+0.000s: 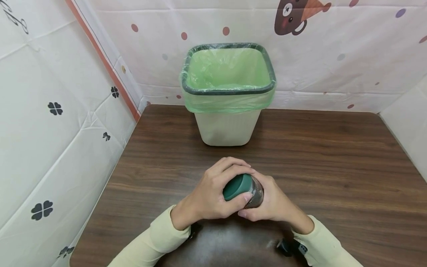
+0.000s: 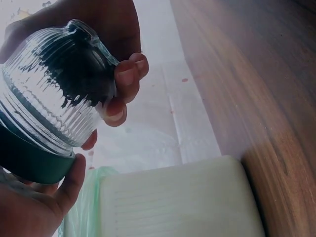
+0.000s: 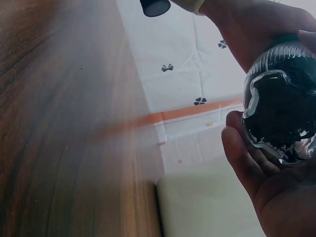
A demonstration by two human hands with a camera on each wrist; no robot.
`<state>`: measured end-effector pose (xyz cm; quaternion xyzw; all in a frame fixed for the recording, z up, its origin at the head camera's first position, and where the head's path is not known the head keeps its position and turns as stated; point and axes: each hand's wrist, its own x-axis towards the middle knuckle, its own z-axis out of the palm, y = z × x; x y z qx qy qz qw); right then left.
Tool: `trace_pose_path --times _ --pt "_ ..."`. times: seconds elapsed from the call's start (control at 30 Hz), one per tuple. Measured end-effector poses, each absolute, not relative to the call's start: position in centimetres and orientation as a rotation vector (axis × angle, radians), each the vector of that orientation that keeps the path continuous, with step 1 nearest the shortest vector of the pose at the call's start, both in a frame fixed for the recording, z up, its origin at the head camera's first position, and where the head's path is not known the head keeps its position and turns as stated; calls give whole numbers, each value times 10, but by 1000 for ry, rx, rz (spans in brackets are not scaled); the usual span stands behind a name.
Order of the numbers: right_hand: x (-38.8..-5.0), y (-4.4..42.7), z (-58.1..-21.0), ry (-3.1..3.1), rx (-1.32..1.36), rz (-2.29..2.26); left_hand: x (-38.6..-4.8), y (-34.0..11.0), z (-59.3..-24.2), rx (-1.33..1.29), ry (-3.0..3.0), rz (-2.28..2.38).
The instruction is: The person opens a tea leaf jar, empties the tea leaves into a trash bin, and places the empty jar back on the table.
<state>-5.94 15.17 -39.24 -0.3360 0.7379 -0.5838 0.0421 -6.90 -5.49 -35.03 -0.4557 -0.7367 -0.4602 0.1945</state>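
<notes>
Glass jar (image 1: pixel 257 193) lies within curled fingers (image 1: pixel 235 171): left hand (image 1: pixel 213 191) grips green lid (image 1: pixel 235 187), right hand (image 1: pixel 275 198) body (image 2: pixel 55 91)

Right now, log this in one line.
left hand: grips round green lid; right hand: holds clear ribbed jar; pale rectangular green-lined bin: beyond hands

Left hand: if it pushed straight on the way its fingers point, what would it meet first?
Past the jar, whose green lid the left hand grips, most likely the right hand, which holds the other end. In the head view the two hands touch or nearly do; the exact gap is unclear.
</notes>
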Motion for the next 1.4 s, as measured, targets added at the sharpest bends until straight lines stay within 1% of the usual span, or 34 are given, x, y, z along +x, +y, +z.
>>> trace_pose_path --times 0.37,0.9,1.4 --pt "-61 155 -394 2348 -994 -1746 -70 -58 -350 -1241 -2079 -1339" --pt "-64 162 -397 2389 -1051 -1760 -70 -61 -351 -1202 -2117 -1397" --pt "-67 167 -395 2463 -961 -1721 -73 -64 -356 -1171 -2134 -1385"
